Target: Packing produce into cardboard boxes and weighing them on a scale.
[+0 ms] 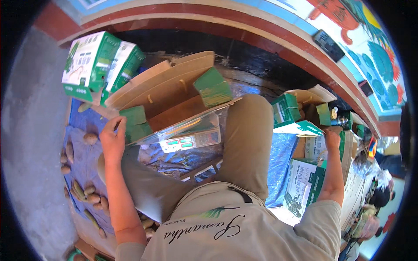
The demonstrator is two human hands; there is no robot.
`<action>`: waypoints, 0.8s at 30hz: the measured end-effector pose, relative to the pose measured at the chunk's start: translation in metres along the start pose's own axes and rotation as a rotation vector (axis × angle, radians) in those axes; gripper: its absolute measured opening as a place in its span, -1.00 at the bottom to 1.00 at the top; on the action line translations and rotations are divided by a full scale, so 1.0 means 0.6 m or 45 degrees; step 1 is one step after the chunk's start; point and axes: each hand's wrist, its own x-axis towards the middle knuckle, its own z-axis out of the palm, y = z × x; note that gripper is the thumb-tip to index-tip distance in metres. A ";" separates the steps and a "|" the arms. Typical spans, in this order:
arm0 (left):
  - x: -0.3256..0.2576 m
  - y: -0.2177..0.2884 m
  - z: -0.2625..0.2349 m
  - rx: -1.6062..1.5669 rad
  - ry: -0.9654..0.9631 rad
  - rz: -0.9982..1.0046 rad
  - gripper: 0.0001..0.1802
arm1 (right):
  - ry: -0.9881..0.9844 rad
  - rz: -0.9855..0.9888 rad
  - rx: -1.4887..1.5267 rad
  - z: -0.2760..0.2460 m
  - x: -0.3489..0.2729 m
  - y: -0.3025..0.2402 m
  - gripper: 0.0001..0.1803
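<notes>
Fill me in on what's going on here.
A seated person is handling cartons. Their left hand is at a green flap of a large open carton tilted in front of them. Their right hand is at the edge of a second open carton on the right; its exact hold is unclear. Brown tubers lie loose on the left.
</notes>
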 end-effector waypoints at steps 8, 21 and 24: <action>0.003 0.017 0.014 -0.090 0.159 0.153 -0.83 | -0.294 -0.197 -0.150 0.029 0.029 0.017 -0.52; 0.003 0.017 0.019 -0.158 0.145 0.019 -0.75 | 0.469 -0.695 0.925 -0.571 0.059 -0.381 -0.70; 0.008 0.013 0.024 -0.140 0.105 -0.005 -0.73 | 0.349 -0.993 1.066 -0.628 0.043 -0.484 -0.66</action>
